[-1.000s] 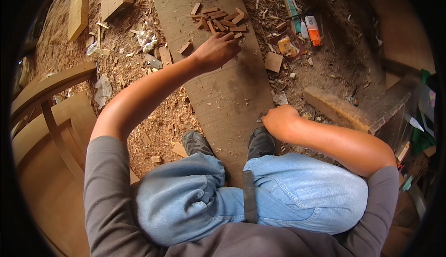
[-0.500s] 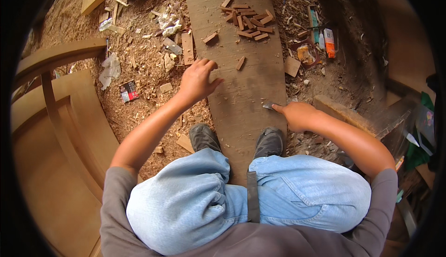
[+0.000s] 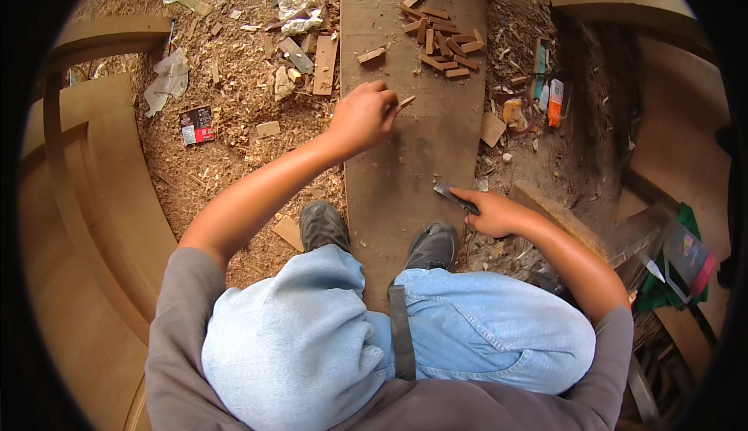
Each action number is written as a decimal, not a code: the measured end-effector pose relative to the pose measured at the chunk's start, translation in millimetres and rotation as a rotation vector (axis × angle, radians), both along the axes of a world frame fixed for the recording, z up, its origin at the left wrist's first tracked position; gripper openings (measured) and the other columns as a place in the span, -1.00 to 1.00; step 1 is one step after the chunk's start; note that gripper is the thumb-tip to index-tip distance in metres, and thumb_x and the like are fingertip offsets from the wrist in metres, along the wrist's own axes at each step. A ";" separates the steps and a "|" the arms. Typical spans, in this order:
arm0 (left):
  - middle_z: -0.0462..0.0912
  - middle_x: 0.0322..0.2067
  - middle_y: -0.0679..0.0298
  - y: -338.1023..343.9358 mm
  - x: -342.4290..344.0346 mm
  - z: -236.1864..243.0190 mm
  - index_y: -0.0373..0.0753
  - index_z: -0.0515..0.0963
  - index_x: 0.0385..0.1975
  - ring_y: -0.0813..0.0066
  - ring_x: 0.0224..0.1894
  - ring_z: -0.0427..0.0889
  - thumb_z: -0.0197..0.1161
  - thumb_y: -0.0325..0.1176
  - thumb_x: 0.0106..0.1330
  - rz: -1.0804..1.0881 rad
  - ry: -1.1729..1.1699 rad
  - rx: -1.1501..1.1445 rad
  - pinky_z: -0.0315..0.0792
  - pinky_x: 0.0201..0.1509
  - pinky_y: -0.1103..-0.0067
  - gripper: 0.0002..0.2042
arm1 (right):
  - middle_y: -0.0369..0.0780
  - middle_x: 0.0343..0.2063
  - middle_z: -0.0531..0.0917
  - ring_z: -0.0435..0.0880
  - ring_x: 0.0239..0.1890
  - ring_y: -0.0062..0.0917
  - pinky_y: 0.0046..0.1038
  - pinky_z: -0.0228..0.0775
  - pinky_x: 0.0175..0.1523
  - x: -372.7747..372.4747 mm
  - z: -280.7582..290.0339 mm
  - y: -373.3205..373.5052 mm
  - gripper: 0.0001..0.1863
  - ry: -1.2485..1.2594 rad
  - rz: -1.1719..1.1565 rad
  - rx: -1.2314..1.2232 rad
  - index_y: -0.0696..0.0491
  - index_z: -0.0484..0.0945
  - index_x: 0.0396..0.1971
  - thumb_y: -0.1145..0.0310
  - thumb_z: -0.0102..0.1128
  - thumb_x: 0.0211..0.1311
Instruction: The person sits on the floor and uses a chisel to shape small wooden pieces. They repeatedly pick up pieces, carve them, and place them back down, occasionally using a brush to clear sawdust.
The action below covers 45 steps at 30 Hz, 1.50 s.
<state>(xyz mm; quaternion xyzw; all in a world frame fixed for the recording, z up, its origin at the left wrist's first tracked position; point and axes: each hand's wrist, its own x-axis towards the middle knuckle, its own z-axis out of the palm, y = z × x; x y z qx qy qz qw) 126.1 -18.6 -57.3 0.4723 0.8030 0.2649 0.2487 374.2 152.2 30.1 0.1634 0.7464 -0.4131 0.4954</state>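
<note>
My left hand (image 3: 360, 121) is over the left half of a long brown board (image 3: 409, 150), its thumb and fingers closed on a small wooden block (image 3: 406, 102). Lower down, near the board's right edge, my right hand (image 3: 497, 213) grips a short dark tool with a flat metal blade (image 3: 446, 190); its exact kind is unclear. The blade's tip points up and left, close to the board's surface. Beyond my left hand lies a loose pile of small reddish-brown wooden blocks (image 3: 442, 37). A separate block (image 3: 372, 54) rests left of that pile.
My shoes (image 3: 324, 227) stand on and beside the board. Wood shavings and scraps (image 3: 234, 104) cover the ground on the left, around a dark and red packet (image 3: 196, 125). Panelled wooden pieces (image 3: 109, 166) lean at far left. An orange and white container (image 3: 555, 104) lies on the right.
My left hand has moved right and slightly up, closing on the single block that lay on the board. My right hand still holds the bladed tool, now showing more of it. The view has shifted.
</note>
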 end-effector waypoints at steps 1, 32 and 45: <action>0.68 -0.29 0.13 -8.4 -6.7 2.6 -0.33 0.64 -0.27 0.22 -0.21 0.68 0.27 -0.34 0.35 0.069 -0.131 -0.035 0.56 -0.14 0.35 -0.83 | 0.07 0.22 0.51 0.65 0.06 -0.10 -0.21 0.49 0.15 -2.3 0.6 2.0 -0.24 -0.030 -0.081 -0.052 0.05 0.22 0.44 0.42 0.19 0.21; 0.63 -0.55 0.31 -73.8 15.4 -17.9 -0.27 0.56 -0.40 0.58 -0.63 0.51 0.14 -0.18 0.45 0.773 -0.954 -0.183 0.34 -0.57 0.57 -0.71 | -0.27 -0.65 0.50 0.51 -0.74 -0.56 -0.47 0.44 -0.61 -119.6 -29.5 -119.7 -0.38 0.048 -1.079 -0.396 -0.15 0.15 0.50 0.41 0.00 0.50; 0.46 -0.61 0.45 -83.6 21.2 -14.3 -0.17 0.50 -0.40 0.68 -0.63 0.38 0.05 -0.11 0.56 0.854 -1.235 -0.214 0.25 -0.57 0.67 -0.68 | -0.28 -0.63 0.50 0.50 -0.74 -0.57 -0.47 0.42 -0.58 -133.8 -8.6 -127.3 -0.40 -0.038 -1.018 -0.297 -0.07 0.12 0.51 0.42 -0.07 0.51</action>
